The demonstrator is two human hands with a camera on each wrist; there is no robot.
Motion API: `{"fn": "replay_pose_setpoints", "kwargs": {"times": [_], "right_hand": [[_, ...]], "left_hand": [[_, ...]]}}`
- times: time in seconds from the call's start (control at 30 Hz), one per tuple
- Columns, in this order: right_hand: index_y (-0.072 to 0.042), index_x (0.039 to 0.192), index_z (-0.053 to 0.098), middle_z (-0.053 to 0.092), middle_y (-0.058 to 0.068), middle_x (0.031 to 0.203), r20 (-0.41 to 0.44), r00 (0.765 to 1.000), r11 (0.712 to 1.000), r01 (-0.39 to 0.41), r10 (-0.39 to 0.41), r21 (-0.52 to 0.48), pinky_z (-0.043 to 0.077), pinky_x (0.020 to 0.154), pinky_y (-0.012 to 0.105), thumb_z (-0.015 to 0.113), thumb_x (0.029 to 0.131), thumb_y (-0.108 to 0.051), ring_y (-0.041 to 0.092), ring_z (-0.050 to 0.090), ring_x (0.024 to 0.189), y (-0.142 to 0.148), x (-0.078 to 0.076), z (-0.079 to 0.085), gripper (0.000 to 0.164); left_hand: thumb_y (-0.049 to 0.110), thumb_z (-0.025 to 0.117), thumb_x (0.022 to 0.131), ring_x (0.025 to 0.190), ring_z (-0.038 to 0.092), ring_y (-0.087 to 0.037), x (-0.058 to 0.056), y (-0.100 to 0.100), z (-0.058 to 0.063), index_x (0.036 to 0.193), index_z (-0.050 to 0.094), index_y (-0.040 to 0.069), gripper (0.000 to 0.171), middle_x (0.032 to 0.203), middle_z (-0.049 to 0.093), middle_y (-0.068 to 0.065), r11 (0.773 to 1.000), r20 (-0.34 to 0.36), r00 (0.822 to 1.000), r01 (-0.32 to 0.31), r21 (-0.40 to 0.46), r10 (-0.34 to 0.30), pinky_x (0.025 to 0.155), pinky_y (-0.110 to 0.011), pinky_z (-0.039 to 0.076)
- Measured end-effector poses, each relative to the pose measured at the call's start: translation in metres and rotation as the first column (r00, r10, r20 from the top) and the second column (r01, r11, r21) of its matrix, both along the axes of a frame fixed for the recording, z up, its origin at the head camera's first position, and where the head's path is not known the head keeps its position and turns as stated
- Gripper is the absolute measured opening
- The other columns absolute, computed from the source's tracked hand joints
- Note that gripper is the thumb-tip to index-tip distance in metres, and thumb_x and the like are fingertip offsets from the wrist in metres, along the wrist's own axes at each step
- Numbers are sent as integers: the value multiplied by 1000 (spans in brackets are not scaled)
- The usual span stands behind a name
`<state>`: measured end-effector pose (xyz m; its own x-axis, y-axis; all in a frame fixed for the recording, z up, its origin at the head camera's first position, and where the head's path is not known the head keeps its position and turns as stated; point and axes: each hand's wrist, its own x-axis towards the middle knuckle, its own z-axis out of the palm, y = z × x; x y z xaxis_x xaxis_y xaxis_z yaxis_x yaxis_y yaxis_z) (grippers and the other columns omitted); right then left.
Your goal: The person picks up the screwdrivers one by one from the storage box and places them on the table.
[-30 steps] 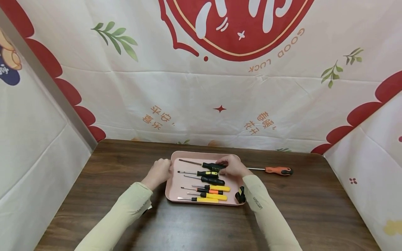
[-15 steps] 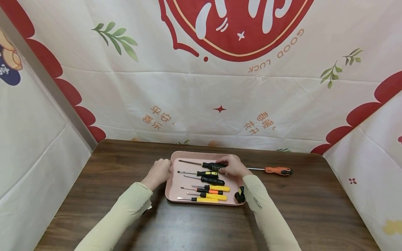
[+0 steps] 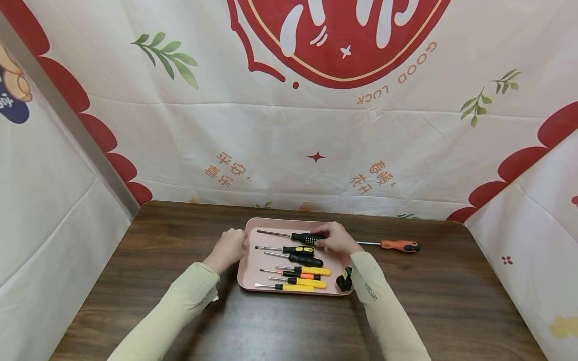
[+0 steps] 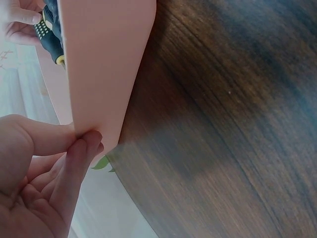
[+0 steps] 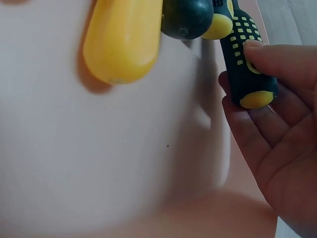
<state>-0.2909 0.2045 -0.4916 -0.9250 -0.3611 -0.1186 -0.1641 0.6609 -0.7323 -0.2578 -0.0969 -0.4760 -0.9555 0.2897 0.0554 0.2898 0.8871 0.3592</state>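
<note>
My left hand (image 3: 229, 249) pinches the left wall of a shallow pink tray (image 4: 106, 59) between thumb and fingers. Across the tray, my right hand (image 3: 337, 238) grips the handle end of a black screwdriver (image 3: 303, 238) with yellow dots, its shaft pointing left along the tray's far side. In the right wrist view the thumb presses on the dotted handle (image 5: 245, 44) and the fingers curl beneath it. Nearer in the tray lie a black-and-yellow screwdriver (image 3: 298, 250), an all-black-handled screwdriver (image 3: 306, 260) and several smaller yellow or orange ones, roughly parallel, tips to the left.
An orange-and-black screwdriver (image 3: 401, 245) lies on the brown wooden table (image 3: 451, 296) right of the tray, its shaft reaching toward the right hand. A black wrist device (image 3: 344, 280) hangs at the right cuff, over the tray's near right corner. A printed cloth (image 3: 289, 135) backs the table.
Both hands keep nearly the same place. The right hand and wrist shift very slightly, still holding the dotted screwdriver; the tray and other screwdrivers stay put.
</note>
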Motion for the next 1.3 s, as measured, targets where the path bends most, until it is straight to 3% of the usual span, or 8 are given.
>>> {"fn": "replay_pose_setpoints", "kwargs": {"times": [0.3, 0.73, 0.87, 1.1, 1.3], "right_hand": [[-2, 106, 66, 65, 14, 95, 23, 999, 998, 23, -22, -63, 36, 52, 26, 66, 75, -1, 12, 42, 53, 5, -3, -3, 31], [0, 104, 67, 65, 18, 99, 17, 999, 994, 44, -42, -100, 40, 58, 27, 66, 75, 1, 17, 51, 69, 10, -3, 0, 29], [4, 105, 65, 64, 21, 99, 27, 999, 990, 34, -31, -139, 39, 56, 27, 65, 75, 3, 19, 52, 67, 10, 2, 11, 29], [-1, 105, 66, 63, 13, 89, 28, 998, 988, 66, -63, -136, 32, 49, 25, 67, 73, 0, 13, 36, 52, 19, 1, 13, 32], [1, 107, 65, 63, 15, 87, 40, 998, 984, 45, -39, -172, 38, 50, 24, 67, 75, 0, 13, 45, 56, 31, 4, 24, 32]], "left_hand": [[-4, 61, 70, 52, 48, -20, -1, 1, 1, 65, 59, 4, 9, 58, 54, -5, 1000, 12, 1000, -5, 0, 5, 49, -32, 41], [-4, 61, 70, 52, 47, -20, 0, 1, 0, 66, 60, 2, 7, 58, 53, -6, 1000, 15, 1000, -6, -2, 6, 48, -33, 41], [-4, 61, 70, 52, 47, -20, 0, 1, 1, 65, 59, 2, 8, 57, 53, -6, 1000, 13, 1000, -5, -3, 5, 48, -33, 41], [-4, 61, 70, 52, 47, -19, -1, 0, 0, 67, 60, 2, 7, 58, 54, -6, 1000, 18, 1000, -3, -2, 3, 48, -32, 40], [-4, 61, 70, 52, 46, -19, 0, 0, 1, 67, 60, 2, 8, 57, 53, -5, 1000, 18, 1000, 1, 1, -1, 48, -31, 39]]}}
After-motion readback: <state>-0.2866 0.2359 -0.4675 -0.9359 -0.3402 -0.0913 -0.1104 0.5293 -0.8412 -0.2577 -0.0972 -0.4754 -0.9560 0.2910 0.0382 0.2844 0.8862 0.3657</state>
